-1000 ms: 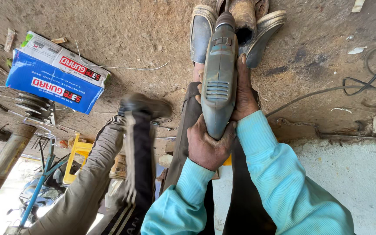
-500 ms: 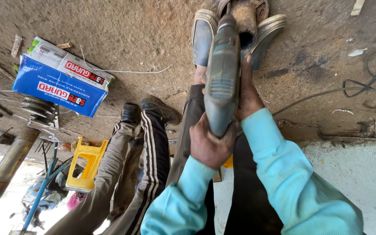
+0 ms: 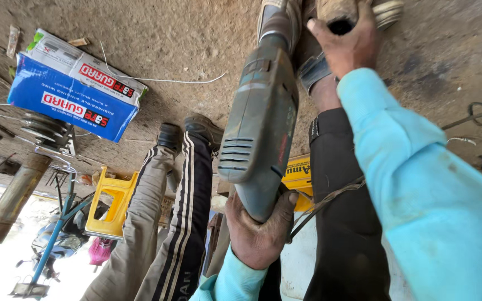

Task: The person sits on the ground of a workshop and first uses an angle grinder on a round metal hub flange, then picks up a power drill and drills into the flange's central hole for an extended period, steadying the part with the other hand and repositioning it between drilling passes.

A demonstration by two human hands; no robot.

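**Power tool gripped at both ends**

A grey-green power tool (image 3: 260, 120) was held in the middle of the view, pointing away toward the dirt floor (image 3: 196, 44). Its near handle was clasped by the left hand (image 3: 257, 231), fingers curled tight around it. The right hand (image 3: 349, 42) was closed over a dusty round piece (image 3: 338, 14) at the far end. A blue and white box (image 3: 71, 97) lay at the left, and a yellow stool (image 3: 110, 203) stood beside a bystander's striped trousers (image 3: 182, 223).

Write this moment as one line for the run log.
left hand: grips drill handle | right hand: on workpiece by drill tip | bystander's legs beside
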